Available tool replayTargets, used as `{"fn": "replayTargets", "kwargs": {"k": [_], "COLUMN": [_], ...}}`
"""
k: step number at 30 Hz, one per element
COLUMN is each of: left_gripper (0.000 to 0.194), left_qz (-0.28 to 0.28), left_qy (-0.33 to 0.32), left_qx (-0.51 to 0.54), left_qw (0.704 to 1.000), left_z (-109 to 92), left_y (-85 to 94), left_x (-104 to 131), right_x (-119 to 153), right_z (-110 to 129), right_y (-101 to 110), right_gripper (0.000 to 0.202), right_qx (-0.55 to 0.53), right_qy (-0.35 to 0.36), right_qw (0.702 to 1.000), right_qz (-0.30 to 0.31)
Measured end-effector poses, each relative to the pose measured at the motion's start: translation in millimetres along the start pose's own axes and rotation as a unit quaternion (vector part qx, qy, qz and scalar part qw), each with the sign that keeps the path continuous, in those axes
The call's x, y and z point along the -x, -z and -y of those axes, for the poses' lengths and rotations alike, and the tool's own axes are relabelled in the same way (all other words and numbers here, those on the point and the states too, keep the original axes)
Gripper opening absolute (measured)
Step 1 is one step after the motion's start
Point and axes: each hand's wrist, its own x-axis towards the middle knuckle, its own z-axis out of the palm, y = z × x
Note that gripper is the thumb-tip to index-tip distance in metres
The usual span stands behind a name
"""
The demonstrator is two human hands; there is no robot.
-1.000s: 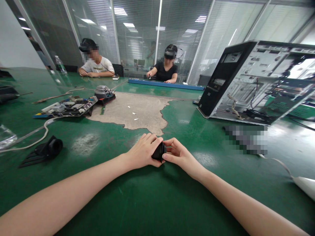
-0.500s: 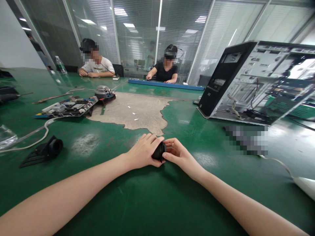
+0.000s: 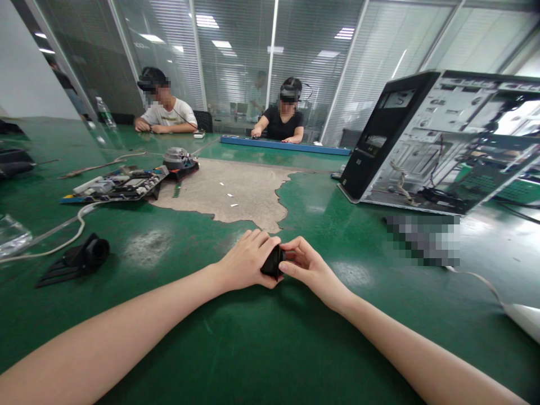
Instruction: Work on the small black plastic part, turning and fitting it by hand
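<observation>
A small black rounded part (image 3: 271,263), its exact kind unclear, is held between my two hands just above the green table (image 3: 253,349). My left hand (image 3: 247,260) wraps round its left side, the thumb over the top and fingers below. From the right, my right hand (image 3: 304,260) pinches the part's edge between thumb and fingertips. Much of the part is hidden by my fingers. To the left on the table lies a black plastic piece (image 3: 80,260) with a round opening and a slatted end.
A circuit board (image 3: 118,183) and a heatsink fan (image 3: 179,158) stand at left. An open computer case (image 3: 388,135) is at right, near a blurred-out item (image 3: 422,242) with a cable. A bare brown patch (image 3: 236,185) marks the tabletop. Two people sit across, behind a blue strip (image 3: 282,145).
Both hands keep their hold on the black part, with barely any shift. The person in black across the table has leaned slightly to the left.
</observation>
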Motion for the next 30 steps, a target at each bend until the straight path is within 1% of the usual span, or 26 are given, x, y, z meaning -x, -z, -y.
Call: {"fn": "replayTargets", "kwargs": {"k": [5,11,18,23,26,30], "left_gripper": [0.05,0.054,0.054,0.052,0.053,0.053], "left_qz": [0.002,0.016,0.009,0.006,0.009,0.01], "left_qy": [0.002,0.002,0.004,0.006,0.007,0.005], "left_qx": [0.0,-0.012,-0.005,0.004,0.003,0.006], "left_qw": [1.0,1.0,1.0,1.0,1.0,1.0], "left_z": [-0.3,0.3,-0.4,-0.6,-0.2,0.3], "left_y": [0.8,1.4,-0.2,0.2,0.4,-0.1], "left_x": [-0.4,-0.2,-1.0,-1.4,-1.1,-0.6], "right_x": [-1.7,-1.7,0.1,-1.3,-2.2,-2.0], "right_z": [-2.1,-3.1,-1.3,-2.8,-3.2,-2.4], "right_y": [2.4,3.9,2.2,3.5,4.3,4.2], "right_gripper": [0.029,0.039,0.028,0.032,0.033,0.038], "right_qx": [0.018,-0.01,-0.019,0.011,0.003,-0.02], "right_qy": [-0.008,0.006,-0.009,-0.007,-0.011,0.0], "right_qw": [1.0,1.0,1.0,1.0,1.0,0.999], "right_qz": [-0.002,0.027,0.012,-0.004,0.014,0.03]}}
